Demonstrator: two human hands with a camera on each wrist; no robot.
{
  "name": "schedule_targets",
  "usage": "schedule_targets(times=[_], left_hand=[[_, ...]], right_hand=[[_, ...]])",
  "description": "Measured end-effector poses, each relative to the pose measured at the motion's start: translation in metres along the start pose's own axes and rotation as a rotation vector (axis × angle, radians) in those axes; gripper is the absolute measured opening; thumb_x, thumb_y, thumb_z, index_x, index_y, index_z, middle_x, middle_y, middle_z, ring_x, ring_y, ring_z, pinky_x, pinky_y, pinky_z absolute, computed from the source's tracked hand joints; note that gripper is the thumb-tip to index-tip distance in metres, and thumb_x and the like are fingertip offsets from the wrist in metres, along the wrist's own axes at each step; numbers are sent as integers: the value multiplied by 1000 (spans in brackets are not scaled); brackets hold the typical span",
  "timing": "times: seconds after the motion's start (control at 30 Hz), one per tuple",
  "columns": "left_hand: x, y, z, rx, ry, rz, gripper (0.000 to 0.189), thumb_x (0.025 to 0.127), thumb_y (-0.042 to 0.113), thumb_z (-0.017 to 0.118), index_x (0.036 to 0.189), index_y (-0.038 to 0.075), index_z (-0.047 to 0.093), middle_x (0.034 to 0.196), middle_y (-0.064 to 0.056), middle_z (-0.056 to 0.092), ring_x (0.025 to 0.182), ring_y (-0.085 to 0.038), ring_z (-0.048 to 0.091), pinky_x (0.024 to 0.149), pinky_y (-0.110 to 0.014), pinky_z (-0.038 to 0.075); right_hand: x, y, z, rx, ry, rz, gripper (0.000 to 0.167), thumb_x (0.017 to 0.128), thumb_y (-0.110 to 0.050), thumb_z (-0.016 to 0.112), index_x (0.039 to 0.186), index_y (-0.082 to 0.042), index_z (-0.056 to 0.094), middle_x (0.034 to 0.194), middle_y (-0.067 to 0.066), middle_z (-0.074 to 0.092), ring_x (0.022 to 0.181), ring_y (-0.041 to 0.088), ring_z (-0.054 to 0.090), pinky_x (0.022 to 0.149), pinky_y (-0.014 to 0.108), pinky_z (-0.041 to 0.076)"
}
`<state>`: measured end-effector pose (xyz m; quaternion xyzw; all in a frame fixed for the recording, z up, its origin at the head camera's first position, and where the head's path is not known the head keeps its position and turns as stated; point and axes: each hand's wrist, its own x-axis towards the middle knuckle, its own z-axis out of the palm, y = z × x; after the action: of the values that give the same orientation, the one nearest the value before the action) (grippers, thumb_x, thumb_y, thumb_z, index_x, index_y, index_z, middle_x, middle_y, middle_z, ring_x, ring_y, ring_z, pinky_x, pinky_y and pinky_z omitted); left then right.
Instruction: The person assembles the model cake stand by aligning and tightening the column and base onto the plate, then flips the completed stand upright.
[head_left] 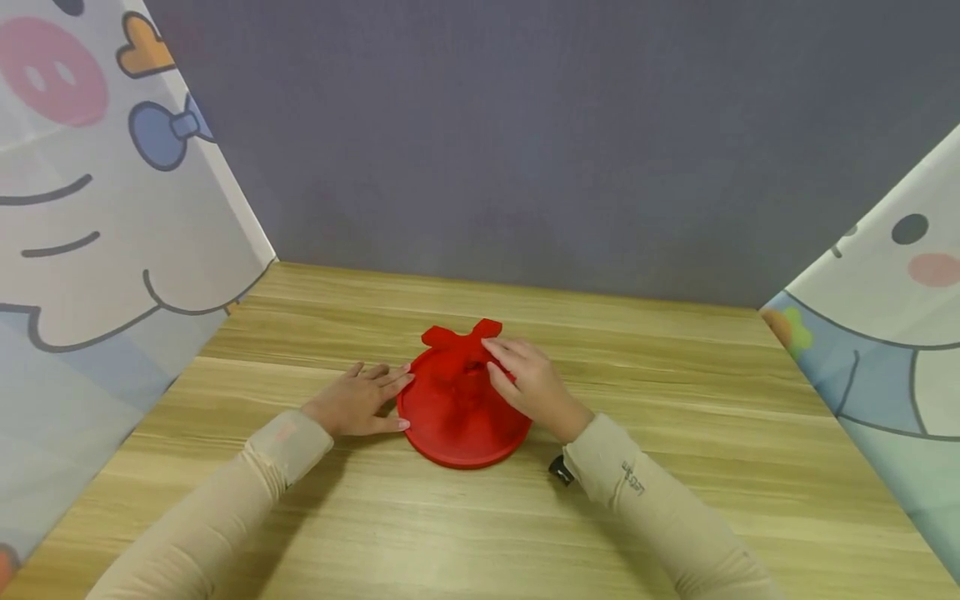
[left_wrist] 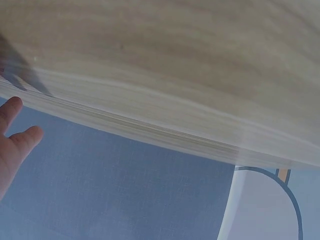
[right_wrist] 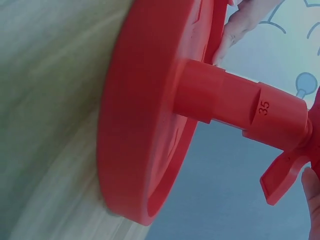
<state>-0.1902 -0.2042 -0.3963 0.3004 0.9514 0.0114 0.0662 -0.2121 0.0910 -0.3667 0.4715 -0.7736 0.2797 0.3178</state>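
Red round plastic disc (head_left: pixel 465 446): flat on pale wood-grain desk (head_left: pixel 420 537), btwn both hands.
Red plastic post (right_wrist: pixel 240 102): marked "35", long axis upright, square to disc face.
Red winged plastic knob (head_left: pixel 465 340): atop post, just L of R fingers; R hand nearer.
R hand (head_left: pixel 536 385): fingers & thumb apart, at knob wing, not clamped.
L hand (head_left: pixel 356 405): fingers straight, spread, tips on disc's L rim.

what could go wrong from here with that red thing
The left hand touches the red base only at its edge, so the base might slide or turn. The right hand is at the winged top, high on the post, so a sideways push could tip it.
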Motion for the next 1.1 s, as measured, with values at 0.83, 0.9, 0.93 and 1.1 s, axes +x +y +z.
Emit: schedule_targets(times=[0.83,0.9,0.93,1.1], left_hand=[[-1,-1,-2,8,-25,-21,80,90,61,48,148,7,37,152,-10,34,133,-41,36,107,-63,25],[-1,-1,-2,6,-21,-21,79,90,61,49,148,7,37,152,-11,34,133,-42,36,106,-63,25],[-1,-1,-2,5,-18,-20,79,90,60,50,148,7,37,152,-11,35,133,-42,37,106,-63,25],[0,-1,-1,3,-12,-11,80,90,61,49,147,7,38,152,-10,35,132,-42,38,106,-63,25]], right_hand=[[31,-4,-30,11,-220,152,30,84,-7,64,112,-1,70,121,21,61,110,36,57,89,46,50],[43,-6,-34,7,-374,162,33,86,-12,63,117,-5,69,124,19,61,117,34,54,99,49,43],[47,-7,-35,-2,-459,166,35,87,-16,62,121,-7,68,127,17,60,120,33,53,102,49,40],[60,-14,-34,-98,-712,170,44,87,-24,64,130,-17,62,134,10,57,125,27,50,107,50,33]])
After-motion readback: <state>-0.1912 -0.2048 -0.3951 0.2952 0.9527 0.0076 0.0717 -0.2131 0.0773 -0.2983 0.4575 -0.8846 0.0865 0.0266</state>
